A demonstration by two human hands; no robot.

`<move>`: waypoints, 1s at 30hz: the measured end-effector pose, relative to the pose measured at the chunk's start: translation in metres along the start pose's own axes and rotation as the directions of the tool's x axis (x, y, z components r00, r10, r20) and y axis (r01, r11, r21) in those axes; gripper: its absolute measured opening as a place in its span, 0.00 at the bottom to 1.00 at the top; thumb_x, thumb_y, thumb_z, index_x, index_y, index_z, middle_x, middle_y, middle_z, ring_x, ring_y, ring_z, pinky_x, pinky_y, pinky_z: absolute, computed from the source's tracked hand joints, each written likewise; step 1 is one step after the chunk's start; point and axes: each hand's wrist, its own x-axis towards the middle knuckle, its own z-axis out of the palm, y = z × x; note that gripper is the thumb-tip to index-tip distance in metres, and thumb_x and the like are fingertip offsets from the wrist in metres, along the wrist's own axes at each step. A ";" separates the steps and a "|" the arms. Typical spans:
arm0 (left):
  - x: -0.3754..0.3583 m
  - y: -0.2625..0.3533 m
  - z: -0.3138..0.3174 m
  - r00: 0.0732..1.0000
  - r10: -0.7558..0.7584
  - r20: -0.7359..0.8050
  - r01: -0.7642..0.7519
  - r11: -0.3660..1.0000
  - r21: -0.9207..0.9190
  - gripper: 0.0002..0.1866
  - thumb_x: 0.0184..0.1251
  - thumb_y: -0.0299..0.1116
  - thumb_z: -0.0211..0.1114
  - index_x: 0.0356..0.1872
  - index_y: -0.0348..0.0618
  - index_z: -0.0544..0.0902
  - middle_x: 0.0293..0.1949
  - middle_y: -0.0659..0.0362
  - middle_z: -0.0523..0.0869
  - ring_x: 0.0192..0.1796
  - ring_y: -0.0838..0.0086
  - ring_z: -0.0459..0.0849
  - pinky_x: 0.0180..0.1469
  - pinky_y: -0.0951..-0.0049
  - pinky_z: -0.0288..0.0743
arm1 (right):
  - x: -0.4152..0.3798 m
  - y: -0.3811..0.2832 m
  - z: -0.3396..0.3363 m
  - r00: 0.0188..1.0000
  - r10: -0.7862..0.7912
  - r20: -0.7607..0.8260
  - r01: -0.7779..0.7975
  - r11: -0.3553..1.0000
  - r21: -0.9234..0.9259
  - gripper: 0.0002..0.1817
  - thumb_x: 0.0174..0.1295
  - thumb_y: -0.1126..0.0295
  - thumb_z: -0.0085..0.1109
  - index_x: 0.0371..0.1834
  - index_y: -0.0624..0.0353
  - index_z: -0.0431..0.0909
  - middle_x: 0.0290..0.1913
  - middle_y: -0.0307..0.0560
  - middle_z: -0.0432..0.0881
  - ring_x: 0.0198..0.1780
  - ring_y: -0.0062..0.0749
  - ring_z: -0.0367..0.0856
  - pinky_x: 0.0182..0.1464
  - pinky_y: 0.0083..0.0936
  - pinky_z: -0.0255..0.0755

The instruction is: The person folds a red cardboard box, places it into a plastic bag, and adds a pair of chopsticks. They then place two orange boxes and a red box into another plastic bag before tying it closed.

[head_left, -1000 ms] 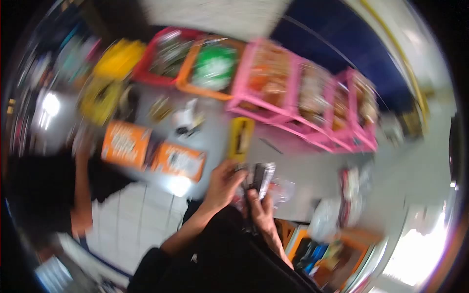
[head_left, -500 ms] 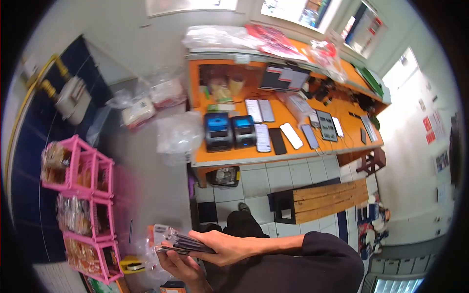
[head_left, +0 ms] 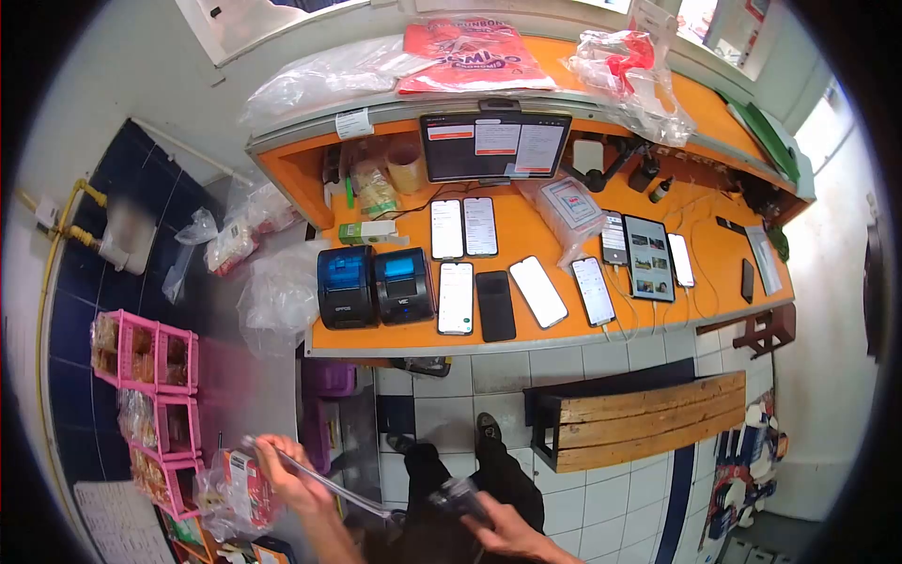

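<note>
At the lower left, my left hand point(head_left: 293, 477) is closed on a long, thin, clear-edged strip point(head_left: 343, 491), which slants down toward my legs. Lower centre, my right hand point(head_left: 512, 534) grips a dark bundle in clear plastic point(head_left: 458, 498), blurred in part. A gap separates the two hands. Just left of my left hand lies a red and white pack point(head_left: 248, 484) in clear plastic, on the grey counter.
An orange desk point(head_left: 376, 340) carries phones, a tablet point(head_left: 648, 258), two black printers point(head_left: 348, 291) and a monitor point(head_left: 493, 146). Pink baskets point(head_left: 155, 352) stand at the left. A wooden bench point(head_left: 648, 420) is at the right, on the tiled floor.
My hands, together on the dark bundle before, have moved apart. The bundle is now in my right hand, and the thin strip is in my left. The view has shifted closer to the desk.
</note>
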 end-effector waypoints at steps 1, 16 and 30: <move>0.000 -0.003 0.014 0.998 -0.002 0.057 0.000 0.999 0.042 0.13 0.80 0.40 0.54 0.35 0.45 0.74 0.26 0.65 0.70 0.29 0.79 0.72 0.33 0.77 0.68 | -0.004 0.012 -0.007 0.988 -0.002 -0.156 -0.001 1.000 -0.019 0.13 0.70 0.74 0.58 0.54 0.61 0.71 0.30 0.41 0.77 0.29 0.24 0.74 0.33 0.23 0.70; -0.100 -0.072 -0.068 0.889 -0.290 -0.354 0.312 0.950 0.004 0.21 0.80 0.51 0.51 0.27 0.50 0.71 0.17 0.70 0.67 0.18 0.82 0.65 0.20 0.75 0.57 | 0.063 0.084 0.002 0.934 0.334 0.130 -0.356 0.905 0.234 0.17 0.68 0.59 0.67 0.40 0.61 0.72 0.22 0.36 0.73 0.20 0.21 0.71 0.23 0.22 0.66; -0.167 0.072 -0.298 0.646 0.195 -0.738 -0.372 0.925 -0.081 0.21 0.83 0.50 0.43 0.34 0.46 0.71 0.19 0.70 0.62 0.17 0.85 0.59 0.19 0.80 0.53 | 0.117 -0.268 0.568 0.266 -0.754 0.601 0.669 0.593 0.448 0.27 0.68 0.73 0.62 0.69 0.63 0.64 0.43 0.43 0.76 0.39 0.22 0.77 0.40 0.20 0.74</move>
